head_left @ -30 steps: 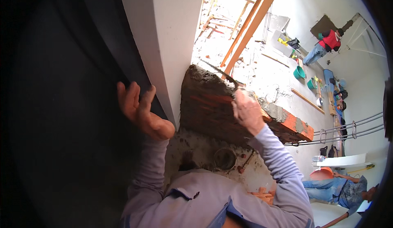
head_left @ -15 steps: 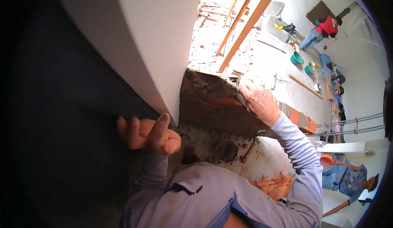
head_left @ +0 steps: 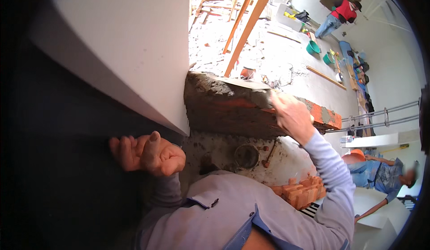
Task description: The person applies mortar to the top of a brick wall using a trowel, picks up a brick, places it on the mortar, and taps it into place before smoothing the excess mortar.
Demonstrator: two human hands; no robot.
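My right hand [head_left: 293, 117] is closed around the handle of a trowel, mostly hidden by my fingers. The trowel's flat blade [head_left: 246, 83] extends left along the top of a low brick wall [head_left: 233, 120]. Wet grey mortar [head_left: 214, 86] lies lumpy on the wall's top, beside the blade, and coats part of its near face. Off to the left, palm up beside the white column [head_left: 148, 66], my left hand [head_left: 150, 155] holds nothing; its fingers are loosely bent and apart, with the thumb raised.
Below the wall stand a round bucket [head_left: 247, 156] and stacked orange bricks [head_left: 304, 192]. Slanting wooden props [head_left: 251, 28] rise beyond it. Steel bars [head_left: 380, 117] extend right. One person in red [head_left: 342, 14] is far off; another [head_left: 380, 178] at right has an orange bucket [head_left: 354, 156].
The view has shifted, so the wall and column appear further left. My right hand has turned slightly, and the trowel blade now shows more plainly along the wall top. My left hand stays empty.
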